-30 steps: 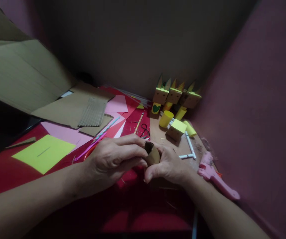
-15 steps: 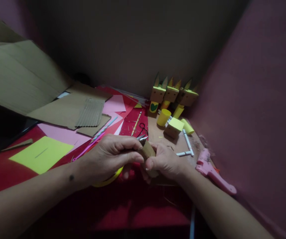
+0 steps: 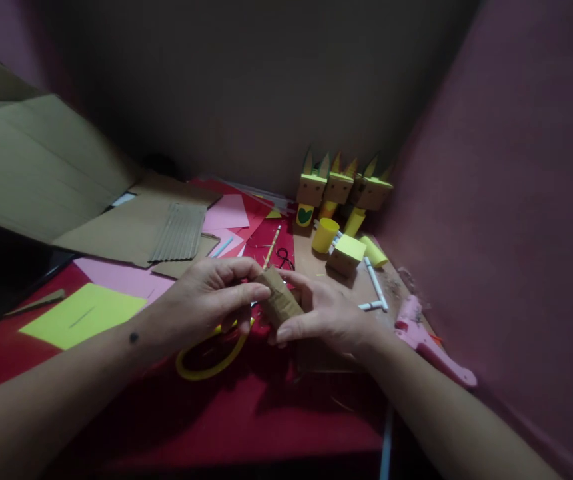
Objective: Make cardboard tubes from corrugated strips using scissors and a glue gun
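Between my hands, above the red table cover, is a small piece of brown cardboard [image 3: 281, 299], bent or rolled and held at a slant. My left hand [image 3: 216, 293] pinches its upper left end between thumb and fingers. The lower right end is gripped by my right hand [image 3: 324, 310], thumb on top and fingers partly hidden behind. Just below my left hand lie scissors with yellow handles [image 3: 201, 375]; their blades are mostly hidden by my hands.
Several box-headed cardboard figures [image 3: 311, 190] stand at the back right, near a yellow paper tube [image 3: 325, 237] and a yellow-topped box [image 3: 346, 257]. A pink glue gun [image 3: 431, 347] lies right. Corrugated cardboard [image 3: 179, 233] and a yellow-green sheet [image 3: 84, 313] lie left. Small black scissors [image 3: 283, 257] lie beyond my hands.
The cardboard piece has turned, showing more of its broad side. My left hand has moved slightly left, and more of the yellow scissor handles shows beneath it.
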Tool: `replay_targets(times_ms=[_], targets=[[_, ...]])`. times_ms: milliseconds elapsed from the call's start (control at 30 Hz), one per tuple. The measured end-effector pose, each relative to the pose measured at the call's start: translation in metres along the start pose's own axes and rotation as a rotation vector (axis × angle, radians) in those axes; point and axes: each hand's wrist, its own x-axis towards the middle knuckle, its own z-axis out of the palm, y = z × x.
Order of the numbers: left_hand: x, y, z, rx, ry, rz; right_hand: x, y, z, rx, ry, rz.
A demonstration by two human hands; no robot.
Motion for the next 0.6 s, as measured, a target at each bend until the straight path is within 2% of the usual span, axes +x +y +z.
replay_targets(times_ms=[200, 333, 400, 467, 600], targets=[[0.0004, 0.0000, 0.0037, -0.038, 0.064, -0.123, 0.0018, -0.0023, 0.0046, -0.090, 0.059, 0.007], [0.0029, -0.0024, 0.0009, -0.006, 0.085, -0.121, 0.0017, -0.0030, 0.0019, -0.325, 0.186, -0.054], [0.0035, -0.0029, -0.0001, 0.048, 0.066, -0.108, 0.0010, -0.0044, 0.0015, -0.414, 0.211, -0.088], [0.0034, -0.0026, 0.0005, 0.090, 0.077, -0.101, 0.0007, -0.0049, 0.0020, -0.369, 0.176, -0.081], [0.0024, -0.0005, 0.0056, 0.061, 0.149, -0.116, 0.0025, -0.0017, 0.0036, -0.097, 0.091, 0.022]])
